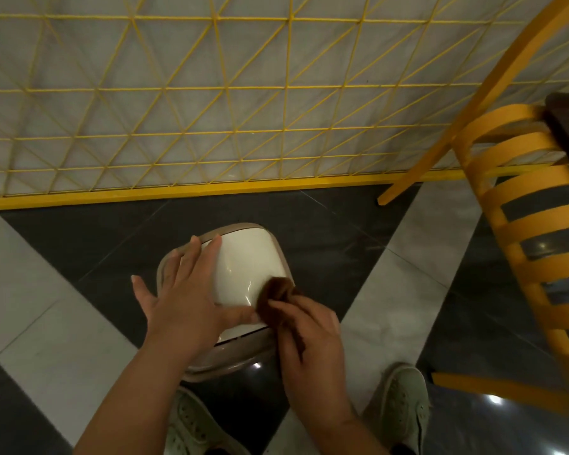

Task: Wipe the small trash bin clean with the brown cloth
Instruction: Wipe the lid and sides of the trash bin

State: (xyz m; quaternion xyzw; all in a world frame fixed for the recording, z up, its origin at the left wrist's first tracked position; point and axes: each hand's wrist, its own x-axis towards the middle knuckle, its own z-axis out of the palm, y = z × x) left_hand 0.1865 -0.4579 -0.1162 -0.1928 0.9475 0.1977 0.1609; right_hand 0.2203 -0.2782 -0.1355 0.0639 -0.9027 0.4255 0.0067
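The small trash bin (pixel 247 267) stands on the dark and pale tiled floor (pixel 63 323), just in front of the person's two pale green shoes (pixel 401 405) and a little short of the yellow wire grid panel (pixel 211 110) that runs along the wall. Its glossy cream lid faces up inside a tan rim. The left hand (pixel 184 297) lies flat on the left part of the lid, fingers straight and spread, the fingertips reaching the far rim and the thumb stretched along the near edge; it grasps nothing. The right hand (pixel 306 333) has its fingers curled around the bunched brown cloth (pixel 276 300), pressing the wad against the lid's near right corner, close beside the left thumb. A yellow slatted chair (pixel 523 224) stands to the right, well apart from the bin.
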